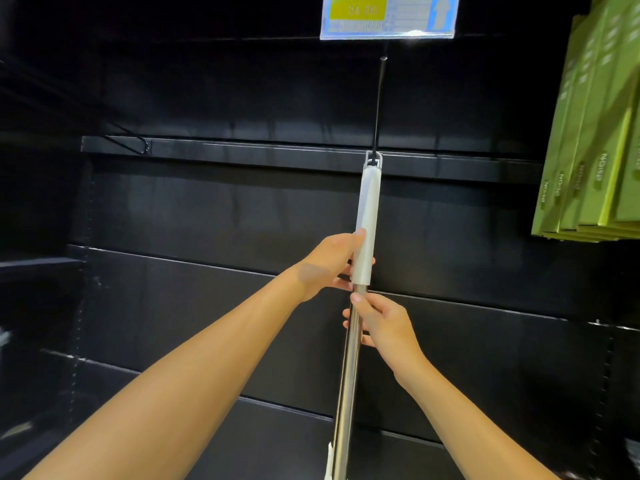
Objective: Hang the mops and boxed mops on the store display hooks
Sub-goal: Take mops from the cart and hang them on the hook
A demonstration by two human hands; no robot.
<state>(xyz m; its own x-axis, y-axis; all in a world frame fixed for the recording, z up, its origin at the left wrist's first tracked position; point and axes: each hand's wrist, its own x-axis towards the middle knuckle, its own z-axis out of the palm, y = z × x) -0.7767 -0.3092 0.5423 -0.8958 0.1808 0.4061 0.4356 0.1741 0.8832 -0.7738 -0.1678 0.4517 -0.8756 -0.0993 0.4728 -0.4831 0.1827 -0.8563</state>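
- Several green boxes (595,133) hang far right; print unreadable.
- One mop (367,202) hangs upright, top loop apparently on the hook (379,105); stiff, probably light, steel pole (346,393) likely slippery, white grip (363,271) the surer hold.
- Fingers of the left hand (329,265) wrap the grip's lower end; right hand (384,327) pinches the pole below.
- Overhead price tag (388,15) reads "36.00".

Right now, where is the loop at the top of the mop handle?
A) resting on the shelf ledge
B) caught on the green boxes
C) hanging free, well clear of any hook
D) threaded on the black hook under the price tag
D: the loop sits around the black hook below the price tag, while the left hand grips the white grip and the right hand grips the metal pole.
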